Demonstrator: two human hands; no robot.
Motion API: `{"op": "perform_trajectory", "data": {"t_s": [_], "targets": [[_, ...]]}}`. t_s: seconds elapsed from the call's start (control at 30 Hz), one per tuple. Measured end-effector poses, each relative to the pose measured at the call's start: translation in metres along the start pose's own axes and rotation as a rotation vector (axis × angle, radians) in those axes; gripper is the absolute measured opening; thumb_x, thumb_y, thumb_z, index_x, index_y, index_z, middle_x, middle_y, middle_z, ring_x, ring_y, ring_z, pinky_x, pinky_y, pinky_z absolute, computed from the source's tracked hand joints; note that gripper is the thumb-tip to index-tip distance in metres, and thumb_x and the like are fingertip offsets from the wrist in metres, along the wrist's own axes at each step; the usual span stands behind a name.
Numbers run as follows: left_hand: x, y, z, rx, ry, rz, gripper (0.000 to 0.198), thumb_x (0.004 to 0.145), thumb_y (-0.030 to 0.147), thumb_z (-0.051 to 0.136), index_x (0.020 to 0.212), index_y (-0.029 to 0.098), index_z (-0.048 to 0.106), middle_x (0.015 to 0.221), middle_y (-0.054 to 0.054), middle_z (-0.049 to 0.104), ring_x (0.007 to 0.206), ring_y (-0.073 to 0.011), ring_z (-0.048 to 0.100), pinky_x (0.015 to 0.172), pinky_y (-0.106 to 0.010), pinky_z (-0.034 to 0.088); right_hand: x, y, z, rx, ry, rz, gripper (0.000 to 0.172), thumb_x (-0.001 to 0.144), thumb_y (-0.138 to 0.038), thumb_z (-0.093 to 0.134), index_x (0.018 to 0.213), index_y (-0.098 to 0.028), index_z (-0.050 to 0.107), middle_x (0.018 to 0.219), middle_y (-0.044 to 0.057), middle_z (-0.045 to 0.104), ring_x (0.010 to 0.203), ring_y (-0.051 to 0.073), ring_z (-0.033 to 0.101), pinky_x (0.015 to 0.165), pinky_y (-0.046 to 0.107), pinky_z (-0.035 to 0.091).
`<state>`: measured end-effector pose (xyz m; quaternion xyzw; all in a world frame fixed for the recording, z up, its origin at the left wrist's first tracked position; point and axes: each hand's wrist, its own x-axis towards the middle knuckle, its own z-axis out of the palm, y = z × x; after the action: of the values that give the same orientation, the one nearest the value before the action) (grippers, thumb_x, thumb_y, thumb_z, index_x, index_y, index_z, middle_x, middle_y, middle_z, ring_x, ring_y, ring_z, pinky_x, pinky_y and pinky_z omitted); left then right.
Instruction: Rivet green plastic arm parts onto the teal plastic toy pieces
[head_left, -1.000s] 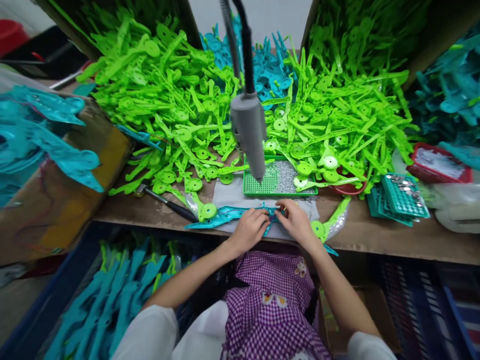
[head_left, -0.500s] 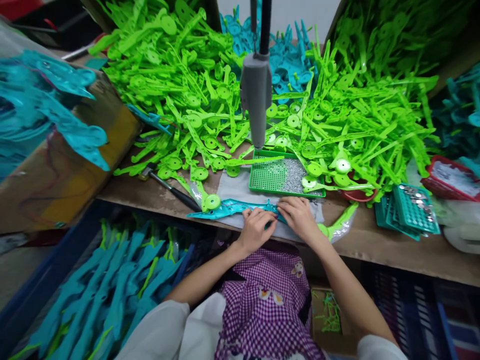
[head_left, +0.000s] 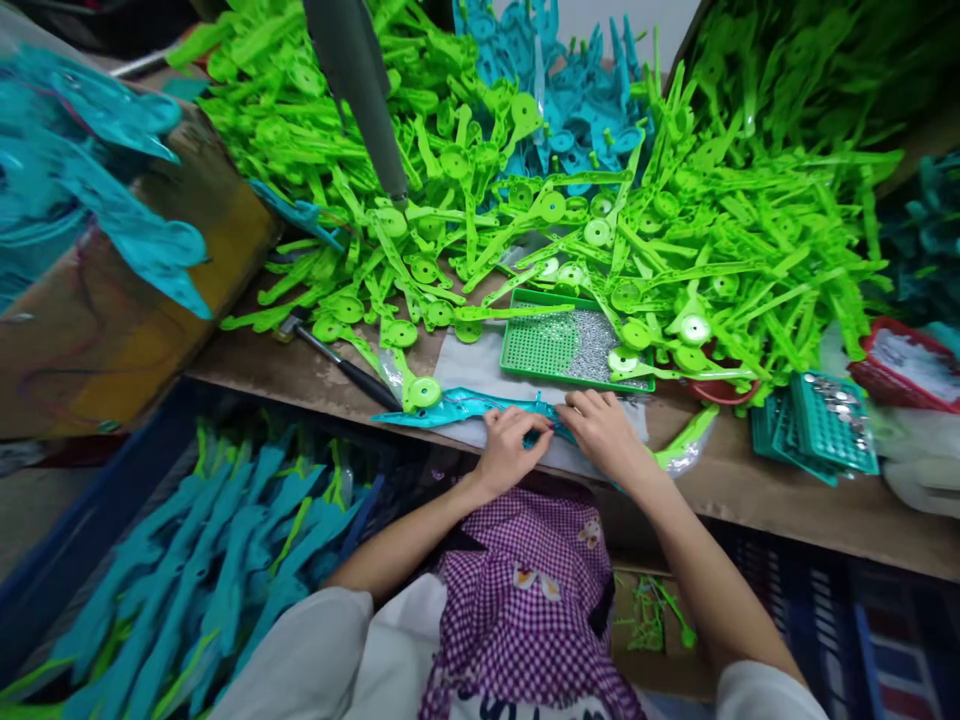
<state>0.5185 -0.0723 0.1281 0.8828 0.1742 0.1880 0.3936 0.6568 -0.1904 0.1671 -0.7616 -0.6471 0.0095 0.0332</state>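
A long turquoise plastic part [head_left: 466, 405], curved like a shell half, lies across a pale cloth [head_left: 480, 362] at the bench's front edge. Thumb and fingers of my left hand [head_left: 511, 447] are pinched at its middle, just left of my right hand. My right hand [head_left: 602, 430] has its fingers bent down over the right half, covering much of it. Something small may be between the fingertips, but I cannot make it out. Just behind the hands sits a green tray [head_left: 536, 350] with many small silvery pieces in its right side.
Bright green plastic pieces [head_left: 750, 240] are heaped across the back. A grey screwdriver [head_left: 367, 100] hangs tilted over the heap. A black-handled hammer [head_left: 345, 368] lies left, teal trays [head_left: 836, 425] right. Turquoise parts fill a blue crate [head_left: 45, 555] below left.
The hanging screwdriver has swung left and now tilts. My hands stay at the middle of the turquoise part, the left fingers more clearly rounded into a pinch. The view has shifted slightly.
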Motion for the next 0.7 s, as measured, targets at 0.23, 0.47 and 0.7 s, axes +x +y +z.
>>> {"op": "perform_trajectory", "data": {"t_s": [0.23,0.47,0.7], "targets": [[0.001,-0.001,0.001,-0.025,0.023,0.013,0.008,0.085,0.020,0.063,0.078,0.022,0.062,0.090,0.006,0.073,0.088,-0.0149,0.063,0.088,-0.038,0.027,-0.013,0.001,-0.002,0.011,-0.037,-0.012,0.016,0.094,-0.019,0.045,0.091,-0.017,0.061,0.086,0.006,0.058,0.082,0.020,0.049,0.073,0.033,0.035],[-0.003,-0.005,0.002,-0.018,0.055,0.039,0.007,0.090,0.025,0.059,0.086,0.022,0.062,0.096,0.003,0.073,0.093,-0.0155,0.061,0.088,-0.037,0.029,-0.017,-0.002,0.001,0.001,0.119,-0.022,0.017,0.094,-0.017,0.044,0.100,-0.016,0.060,0.092,0.009,0.063,0.085,0.021,0.053,0.075,0.032,0.039],[-0.006,-0.013,0.006,0.038,0.033,0.098,0.008,0.093,0.027,0.056,0.092,0.022,0.062,0.094,0.002,0.073,0.099,-0.0177,0.057,0.088,-0.038,0.027,-0.015,0.001,0.025,0.086,0.282,-0.006,0.019,0.094,-0.015,0.045,0.106,-0.018,0.060,0.095,0.008,0.067,0.085,0.018,0.058,0.078,0.030,0.043]]}}
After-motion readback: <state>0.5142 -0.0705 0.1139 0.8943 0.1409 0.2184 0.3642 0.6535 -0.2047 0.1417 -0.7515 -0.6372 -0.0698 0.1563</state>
